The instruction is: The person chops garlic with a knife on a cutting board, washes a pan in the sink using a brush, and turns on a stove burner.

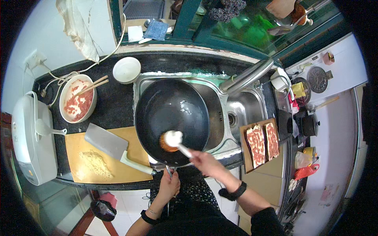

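Note:
A large black wok (165,109) rests over the left basin of the steel double sink (217,121). Its metal handle is gripped by my left hand (169,184) at the counter's front edge. My right hand (208,165) holds the white handle of a round scrubbing brush (169,141). The brush's orange-brown bristles are against the near inner wall of the wok, or very close to it. Above the right basin extends a thick steel faucet (248,76); whether water runs from it cannot be told.
Left of the wok, a cleaver (106,141) and minced pale-yellow food (96,165) lie on a cutting board (130,132). Beyond are a bowl of raw meat (78,98) with chopsticks (91,85), a white bowl (127,70) and a rice cooker (32,141). A board with meat-topped slabs (257,144) overhangs the right edge.

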Demonstrator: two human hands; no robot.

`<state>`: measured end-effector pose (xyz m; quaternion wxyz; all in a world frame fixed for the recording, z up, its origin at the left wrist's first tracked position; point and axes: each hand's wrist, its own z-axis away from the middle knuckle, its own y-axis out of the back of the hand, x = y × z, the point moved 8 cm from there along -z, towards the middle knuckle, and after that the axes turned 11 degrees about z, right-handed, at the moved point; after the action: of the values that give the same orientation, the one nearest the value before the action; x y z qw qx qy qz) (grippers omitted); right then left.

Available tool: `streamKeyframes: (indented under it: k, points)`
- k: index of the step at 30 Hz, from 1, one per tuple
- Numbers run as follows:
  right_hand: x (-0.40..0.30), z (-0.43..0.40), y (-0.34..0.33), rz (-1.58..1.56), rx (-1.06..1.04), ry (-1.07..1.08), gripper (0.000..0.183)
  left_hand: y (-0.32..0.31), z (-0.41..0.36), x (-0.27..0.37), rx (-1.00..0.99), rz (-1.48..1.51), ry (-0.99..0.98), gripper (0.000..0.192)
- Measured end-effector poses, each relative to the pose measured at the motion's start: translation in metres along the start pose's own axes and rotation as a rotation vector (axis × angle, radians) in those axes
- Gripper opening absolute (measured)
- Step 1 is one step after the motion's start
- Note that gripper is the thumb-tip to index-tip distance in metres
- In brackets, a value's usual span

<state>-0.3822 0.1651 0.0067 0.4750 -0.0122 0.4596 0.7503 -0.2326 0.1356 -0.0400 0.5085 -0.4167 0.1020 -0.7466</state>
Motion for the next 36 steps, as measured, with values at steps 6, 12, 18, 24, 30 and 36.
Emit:
streamKeyframes:
  k: [6, 12, 18, 24, 30, 36]
  points:
    - [-0.023, -0.078, 0.047, 0.114, 0.532, 0.066, 0.042, -0.007, 0.003, -0.001, 0.019, -0.074, -0.002, 0.011]
    - [0.021, -0.006, 0.004, 0.104, 0.297, 0.113, 0.041, -0.002, 0.001, -0.001, 0.015, 0.016, 0.004, 0.011]
    - [-0.04, -0.073, 0.036, 0.035, 0.441, 0.224, 0.041, -0.007, 0.0, 0.001, -0.001, -0.055, -0.041, 0.012]
    - [0.052, -0.025, 0.019, 0.28, 0.211, 0.077, 0.047, 0.003, -0.001, -0.005, 0.004, 0.034, 0.01, 0.013]
    - [-0.045, -0.063, 0.027, -0.049, 0.277, 0.285, 0.043, 0.0, 0.001, -0.001, 0.045, -0.06, 0.026, 0.012]
    - [0.038, -0.05, 0.031, 0.384, 0.351, 0.028, 0.049, -0.001, 0.0, 0.011, 0.023, -0.048, -0.014, 0.011]
